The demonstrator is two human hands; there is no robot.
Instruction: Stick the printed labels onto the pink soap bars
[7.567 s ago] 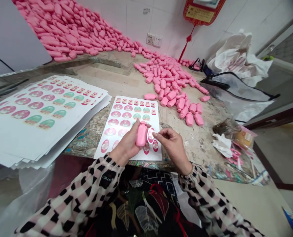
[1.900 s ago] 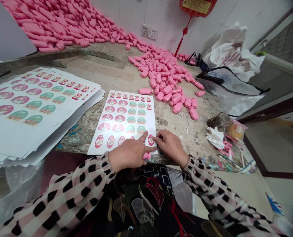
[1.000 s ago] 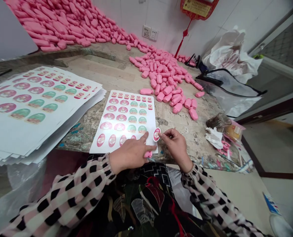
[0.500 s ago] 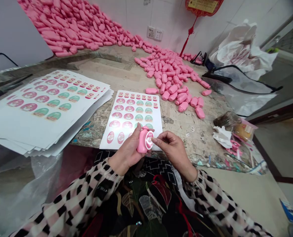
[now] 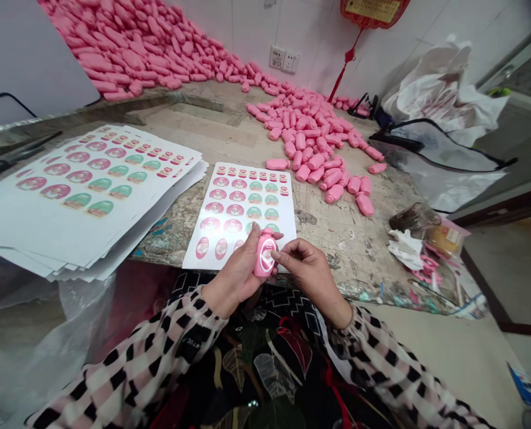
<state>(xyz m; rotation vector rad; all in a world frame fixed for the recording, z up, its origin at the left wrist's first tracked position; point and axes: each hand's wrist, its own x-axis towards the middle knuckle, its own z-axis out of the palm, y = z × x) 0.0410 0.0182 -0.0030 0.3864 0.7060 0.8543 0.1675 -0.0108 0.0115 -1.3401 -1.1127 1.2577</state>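
Note:
A small pink toy bottle (image 5: 260, 271) is held upright in my left hand (image 5: 234, 275), with the fingers wrapped round it. On the bottle's front face lies an oval sticker (image 5: 264, 262) with a white rim. My right hand (image 5: 312, 274) is closed in a pinch, thumb tip at the sticker's right side; whether it grips the edge or only presses is hard to see. Behind the bottle, a sticker sheet (image 5: 189, 253) with rows of pink and green labels lies at the table's front edge, partly covered by my left hand.
To the left is a stack of sticker sheets (image 5: 28, 229). Pink bottles (image 5: 312, 140) lie scattered across the table (image 5: 229, 134) and rise into a large heap (image 5: 131, 47) at the back left. Crumpled white paper (image 5: 406, 248) and scraps sit at the right edge, near a clear bag (image 5: 439, 161).
The bottle has turned a little, so its sticker faces me more fully. My right thumb stays at the sticker. The whole view has shifted slightly.

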